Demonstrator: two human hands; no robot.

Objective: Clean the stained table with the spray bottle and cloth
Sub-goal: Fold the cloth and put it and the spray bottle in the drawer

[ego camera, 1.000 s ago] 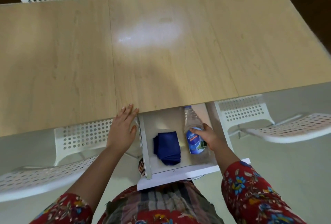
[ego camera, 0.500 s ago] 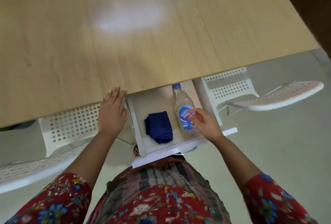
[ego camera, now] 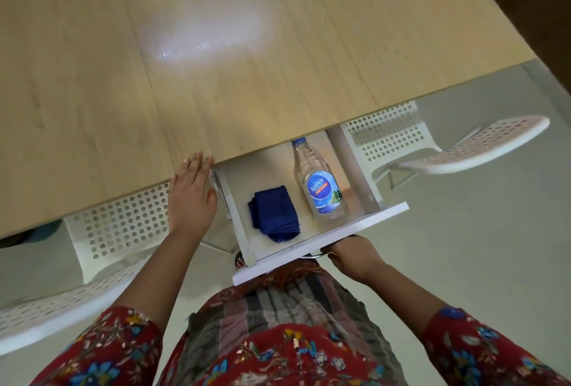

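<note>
Nearest to us, the right hand (ego camera: pixel 352 257) is closed with its fingers curled under the front panel of the drawer (ego camera: pixel 278 262), gripping the metal handle (ego camera: pixel 312 255). The drawer stands pulled out from beneath the table (ego camera: pixel 278 82). Both of the task's items lie inside it, apart from one another. The cloth (ego camera: pixel 274 216) sits folded on the left of the drawer floor. We judge it soft, limp and light. A pinch at one corner would likely let it fall open, so a grasp across the whole fold is advised. The bottle (ego camera: pixel 321 188) lies on its side to the right, base toward the front panel and blue cap toward the table. It is clear plastic. We cannot tell the fill level, and no trigger head is visible. We judge it light, smooth and thin-walled, liable to roll and to dent. The labelled middle offers the surest hold. The left hand (ego camera: pixel 191 197) is open, its fingers straight and flat on the table's near edge, holding nothing. Farther off, a pale patch (ego camera: pixel 200 36) marks the tabletop. Whether it is stain or glare we cannot tell. White perforated chairs (ego camera: pixel 482 144) stand at the sides.
</note>
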